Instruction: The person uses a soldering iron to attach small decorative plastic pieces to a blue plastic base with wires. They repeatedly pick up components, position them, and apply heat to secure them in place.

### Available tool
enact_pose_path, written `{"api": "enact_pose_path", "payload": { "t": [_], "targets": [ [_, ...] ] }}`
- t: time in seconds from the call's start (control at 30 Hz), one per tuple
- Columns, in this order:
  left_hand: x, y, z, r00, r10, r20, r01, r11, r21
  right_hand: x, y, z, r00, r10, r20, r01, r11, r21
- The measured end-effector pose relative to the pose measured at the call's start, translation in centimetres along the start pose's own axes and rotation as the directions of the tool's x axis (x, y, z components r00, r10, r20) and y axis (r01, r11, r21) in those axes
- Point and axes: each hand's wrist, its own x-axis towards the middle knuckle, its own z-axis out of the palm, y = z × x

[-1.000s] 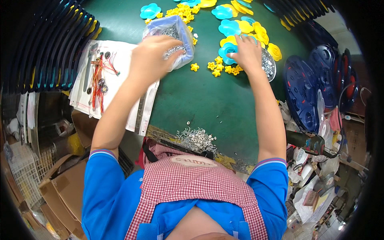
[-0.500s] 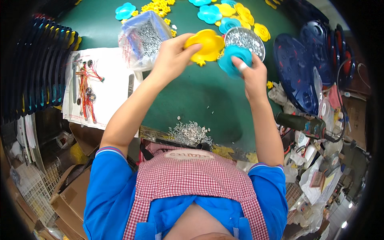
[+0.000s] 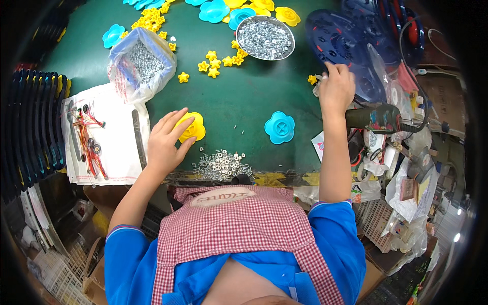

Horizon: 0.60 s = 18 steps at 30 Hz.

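Observation:
My left hand (image 3: 165,140) grips a yellow flower-shaped plastic piece (image 3: 195,129) that lies flat on the green table (image 3: 239,101) near its front edge. A blue flower-shaped piece (image 3: 279,127) lies free to the right of it. My right hand (image 3: 335,89) reaches to the right edge of the table, its fingers curled at the rim of a stack of dark blue round discs (image 3: 338,33). What the fingers pinch is hidden. A tiny yellow flower part (image 3: 311,80) lies just left of that hand.
A metal bowl of screws (image 3: 265,36) and a clear bag of screws (image 3: 142,63) stand further back, among small yellow flower parts (image 3: 216,63). Washers (image 3: 221,163) are piled at the front edge. A white sheet with wired parts (image 3: 96,142) lies left; an electric screwdriver (image 3: 378,118) right.
Both hands came back from the bowl toward the front edge. The yellow piece came with my left hand. The blue piece was let go on the table, and my right hand moved right.

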Motion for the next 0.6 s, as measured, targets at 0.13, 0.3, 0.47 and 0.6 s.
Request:
{"api": "enact_pose_path", "payload": {
  "t": [0.13, 0.3, 0.47, 0.6],
  "targets": [
    [4.0, 2.4, -0.2, 0.981, -0.103, 0.162, 0.178, 0.8, -0.573, 2.2, -1.0, -2.5, 0.947, -0.046, -0.317, 0.111, 0.975, 0.192],
    [12.3, 8.6, 2.7, 0.973, -0.189, 0.129, 0.142, 0.056, -0.988, -0.3, -9.2, -7.1, 0.87, -0.331, -0.366, 0.458, 0.819, 0.347],
    [13.2, 3.2, -0.9, 0.907, -0.414, 0.083, 0.194, 0.232, -0.953, -1.0, -6.6, -8.4, 0.875, -0.241, -0.42, 0.454, 0.708, 0.541],
    [11.3, -0.3, -7.4, 0.816, -0.435, 0.381, 0.437, 0.032, -0.899, -3.1, -3.1, -6.0, 0.855, 0.325, 0.405, -0.296, -0.336, 0.894]
  ]
}}
